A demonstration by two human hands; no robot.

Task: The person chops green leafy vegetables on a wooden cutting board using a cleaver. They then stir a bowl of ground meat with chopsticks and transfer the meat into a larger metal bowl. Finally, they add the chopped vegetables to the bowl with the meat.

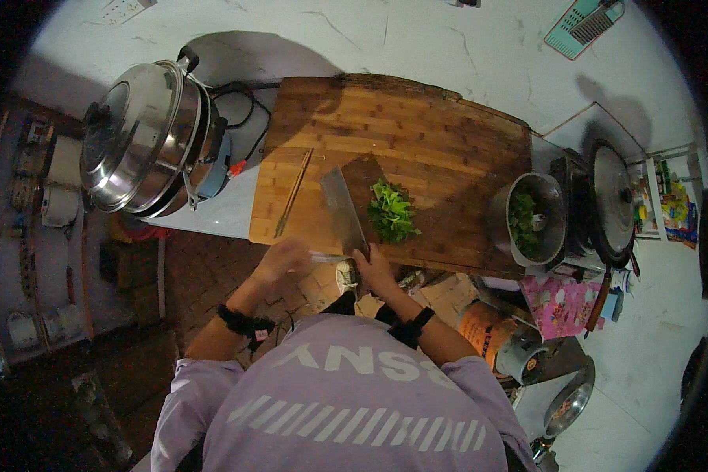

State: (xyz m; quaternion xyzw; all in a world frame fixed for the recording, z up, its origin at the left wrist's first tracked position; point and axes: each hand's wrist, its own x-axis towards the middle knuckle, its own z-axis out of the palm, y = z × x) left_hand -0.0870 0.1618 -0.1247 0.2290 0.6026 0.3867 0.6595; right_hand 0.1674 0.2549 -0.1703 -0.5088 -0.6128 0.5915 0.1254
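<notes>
My right hand (376,270) grips the handle of a broad-bladed kitchen cleaver (343,206) at the front edge of a large wooden cutting board (436,135). The blade points away from me over the board. Chopped leafy greens (392,211) lie in a small heap just right of the blade. My left hand (289,258) is blurred, near the board's front left edge; whether its fingers hold anything cannot be made out. A pair of wooden chopsticks (295,192) lies on the board's left part, beyond that hand.
A metal pot (557,221) with greens stands on the board's right edge, beside a stove with a lidded wok (613,200). Large stacked steel steamers (147,135) stand at the left, near a black cable (265,127). An orange gas cylinder (481,333) stands below at the right.
</notes>
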